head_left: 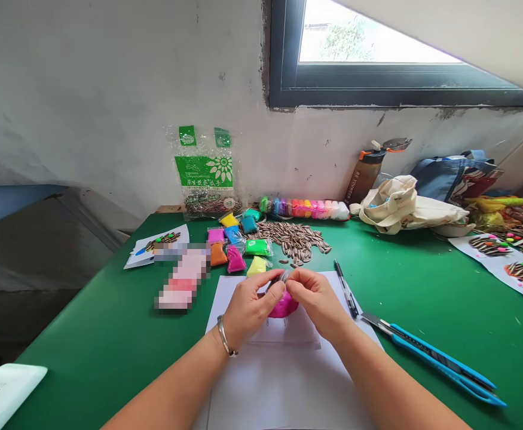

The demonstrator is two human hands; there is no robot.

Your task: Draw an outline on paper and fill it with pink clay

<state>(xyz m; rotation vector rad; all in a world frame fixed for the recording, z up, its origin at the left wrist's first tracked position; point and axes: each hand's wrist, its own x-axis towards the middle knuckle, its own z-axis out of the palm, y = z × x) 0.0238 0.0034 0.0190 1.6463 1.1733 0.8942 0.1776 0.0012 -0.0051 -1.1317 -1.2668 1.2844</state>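
Observation:
My left hand point(256, 303), with a silver bangle on the wrist, pinches the clear plastic top of a small packet of magenta modelling clay point(284, 307). From the other side my right hand point(317, 298) grips the same plastic, fingers closed close to the left ones. The fingers partly hide the packet's upper part. Below it lies a folded sheet of white paper point(288, 333) with a few short drawn lines, on top of larger white paper point(283, 382). Past my hands, several bagged clay packets point(236, 259) in different colours lie near a pile of sunflower seeds point(297, 239).
A black pen point(345, 288) and a blue craft knife with its blade showing point(440, 358) lie to the right. At the back stand a seed bag point(207, 179), a clay tube pack point(310, 209) and a bottle point(365, 173). A white device point(10, 394) is front left.

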